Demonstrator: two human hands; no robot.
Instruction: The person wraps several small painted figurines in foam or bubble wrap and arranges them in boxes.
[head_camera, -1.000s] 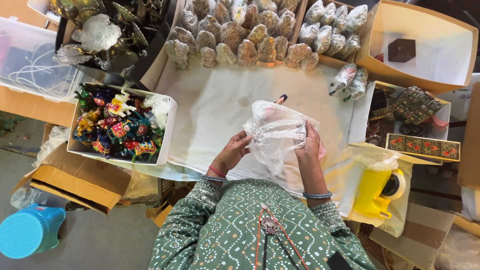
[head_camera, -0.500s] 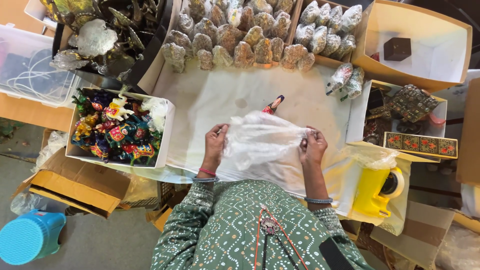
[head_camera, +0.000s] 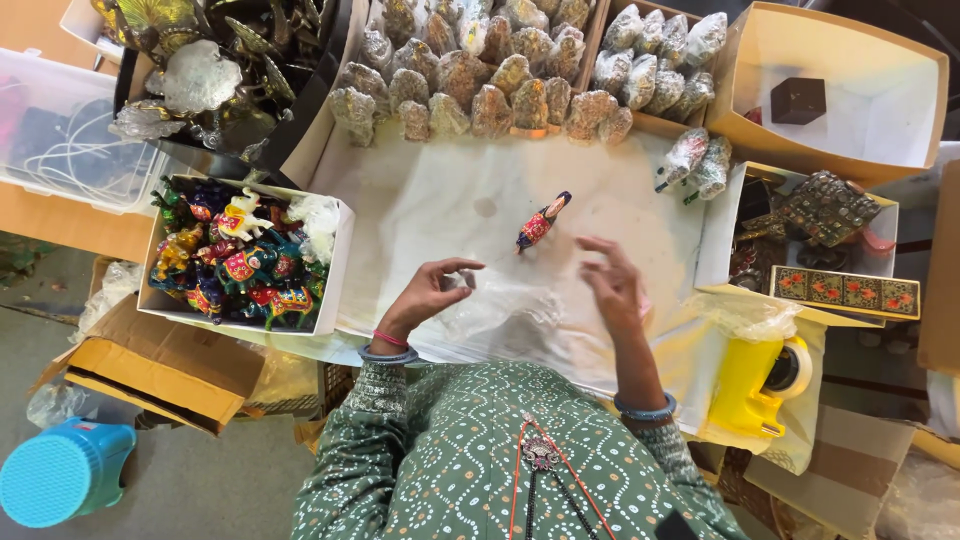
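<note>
Fingers spread – both hands (head_camera: 430, 292) (head_camera: 612, 285) over clear plastic bag (head_camera: 520, 305)

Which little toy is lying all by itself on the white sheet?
Start at the white sheet covering the table, then look just beyond the person's two hands. There lies one small painted animal figurine, red and dark blue. Unlike those packed in the white box, it lies alone and unwrapped.

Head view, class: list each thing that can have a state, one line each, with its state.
Left hand: open, holding nothing.
Right hand: open, fingers spread, holding nothing.
Clear plastic bag: lying flat on the white cloth.
Painted figurine: on the cloth, unwrapped.
Box of painted figurines: open, full.
Yellow tape dispenser: loaded, unused.
</note>
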